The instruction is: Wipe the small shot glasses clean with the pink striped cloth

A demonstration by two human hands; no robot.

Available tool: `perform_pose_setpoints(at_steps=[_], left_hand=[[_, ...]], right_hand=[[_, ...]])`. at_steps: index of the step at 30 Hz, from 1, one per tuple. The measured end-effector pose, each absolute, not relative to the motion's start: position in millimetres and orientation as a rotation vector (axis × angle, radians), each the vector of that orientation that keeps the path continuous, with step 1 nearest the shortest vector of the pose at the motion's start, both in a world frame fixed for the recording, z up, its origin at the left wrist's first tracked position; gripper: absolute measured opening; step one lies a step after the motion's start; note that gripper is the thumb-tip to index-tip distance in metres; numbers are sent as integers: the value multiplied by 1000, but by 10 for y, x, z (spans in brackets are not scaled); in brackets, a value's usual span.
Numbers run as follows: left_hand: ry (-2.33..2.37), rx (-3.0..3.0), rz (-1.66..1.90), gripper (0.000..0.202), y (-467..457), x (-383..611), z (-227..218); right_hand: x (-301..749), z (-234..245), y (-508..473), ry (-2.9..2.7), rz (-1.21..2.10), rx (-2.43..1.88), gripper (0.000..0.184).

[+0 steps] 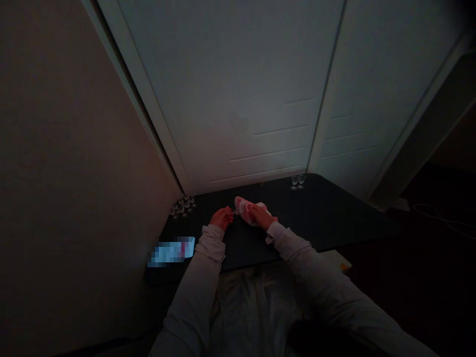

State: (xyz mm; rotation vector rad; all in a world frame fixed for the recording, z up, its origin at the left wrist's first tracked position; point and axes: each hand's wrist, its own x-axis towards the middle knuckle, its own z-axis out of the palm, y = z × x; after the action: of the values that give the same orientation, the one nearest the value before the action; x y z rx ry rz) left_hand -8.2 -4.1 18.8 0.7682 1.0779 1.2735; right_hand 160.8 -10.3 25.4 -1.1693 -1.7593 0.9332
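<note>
My left hand (222,217) rests on the dark table (327,218) with its fingers curled around a small clear glass (234,211) that I can barely make out. My right hand (260,215) grips a pink cloth (245,206) pressed against that glass. Both hands meet near the middle of the table, close to its front edge. The scene is very dim.
A cluster of several small stemmed glasses (182,206) stands at the table's back left corner. Two more small glasses (298,181) stand at the back near the white panelled wall (260,89). A lit, blurred phone screen (171,251) lies at the front left.
</note>
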Motion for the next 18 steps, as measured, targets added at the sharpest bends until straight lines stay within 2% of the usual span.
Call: perform_pose_setpoints(at_steps=[9,18], left_hand=[[1078,923,1233,30,-32,-75,118],[1093,991,1174,32,-87,-50,172]], right_hand=[[1602,271,-223,-2001,791,-999,39],[1576,213,-181,-1996,733,-1170,38]])
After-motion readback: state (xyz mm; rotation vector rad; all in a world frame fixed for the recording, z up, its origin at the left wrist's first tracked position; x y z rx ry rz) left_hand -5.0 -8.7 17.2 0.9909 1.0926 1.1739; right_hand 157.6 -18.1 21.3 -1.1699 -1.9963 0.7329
